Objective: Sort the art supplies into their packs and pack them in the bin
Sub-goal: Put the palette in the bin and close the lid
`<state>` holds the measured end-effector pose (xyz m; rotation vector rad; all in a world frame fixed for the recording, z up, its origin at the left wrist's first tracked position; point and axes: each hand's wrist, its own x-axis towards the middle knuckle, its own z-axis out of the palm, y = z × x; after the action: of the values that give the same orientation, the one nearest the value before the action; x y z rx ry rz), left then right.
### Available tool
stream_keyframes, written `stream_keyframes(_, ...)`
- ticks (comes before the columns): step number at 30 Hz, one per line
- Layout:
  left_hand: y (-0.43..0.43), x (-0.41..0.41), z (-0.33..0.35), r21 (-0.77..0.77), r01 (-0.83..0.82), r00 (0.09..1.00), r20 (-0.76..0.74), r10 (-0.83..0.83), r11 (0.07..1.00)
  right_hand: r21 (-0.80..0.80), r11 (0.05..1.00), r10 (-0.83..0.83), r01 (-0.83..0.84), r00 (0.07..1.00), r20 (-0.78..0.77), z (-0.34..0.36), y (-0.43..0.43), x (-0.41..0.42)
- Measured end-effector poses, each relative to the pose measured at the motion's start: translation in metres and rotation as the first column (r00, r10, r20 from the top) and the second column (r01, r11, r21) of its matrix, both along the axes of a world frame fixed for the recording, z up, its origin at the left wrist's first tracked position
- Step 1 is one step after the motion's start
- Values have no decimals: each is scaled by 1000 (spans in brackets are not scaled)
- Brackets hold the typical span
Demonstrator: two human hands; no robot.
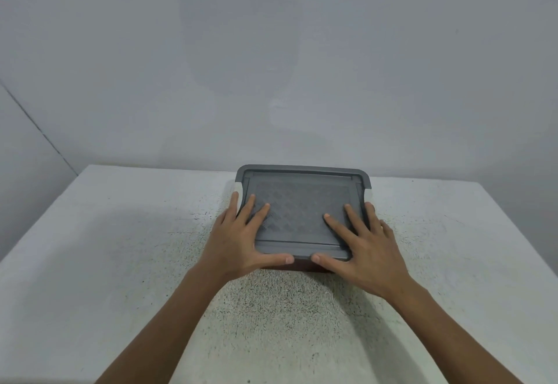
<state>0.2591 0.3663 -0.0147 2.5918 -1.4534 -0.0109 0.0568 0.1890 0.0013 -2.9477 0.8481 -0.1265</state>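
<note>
1. Bin [240,188] sat toward the far side of the white table [120,248], its grey lid [302,199] on top.
2. Our left hand [241,241] and right hand [362,251] lay flat on the lid, fingers spread, thumbs along the near edge, gripping nothing.
3. We judged that uneven pressure could leave a far corner unseated or slide the bin along the table; the lid hid whatever was inside.
</note>
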Motion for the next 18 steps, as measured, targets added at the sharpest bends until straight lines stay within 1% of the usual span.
stream_keyframes(7, -46, 35, 10, 56, -45, 994, -102, 50, 997, -52, 999, 2, -1, 1000, 18, 1, -44, 38)
stream_keyframes(12, -77, 62, 13, 32, -54, 994, -94, 56, 998, -65, 998, -7, 8, 1000, 16, 2, -75, 67)
stream_keyframes(18, -106, 88, 15, 0, -54, 995, -88, 54, 999, -30, 999, -14, 15, 1000, 22, 5, -104, 94)
